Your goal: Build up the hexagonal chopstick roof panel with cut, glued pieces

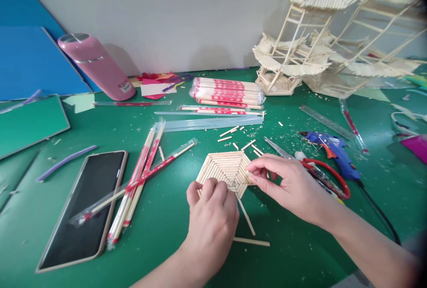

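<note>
A hexagonal panel of pale wooden sticks (pixel 218 163), laid in nested rings, lies on the green table. My left hand (pixel 213 217) has its fingers curled over the panel's near left edge, gripping it. At the right edge, my right hand (pixel 290 186) pinches thumb and forefinger together. Something pale shows at those fingertips, too small to make out. One thin stick (pixel 246 217) juts from the panel's near side, and a loose stick (pixel 251 242) lies just below it. Short cut pieces (pixel 226 138) are scattered beyond the panel.
Right of my hands lie red-handled scissors (pixel 336 179) and a blue glue gun (pixel 336 148). At left are a phone (pixel 86 208) and wrapped chopsticks (pixel 140 181). Behind stand a pink bottle (pixel 100 68), a chopstick bundle (pixel 227 90) and stick-built towers (pixel 300 43).
</note>
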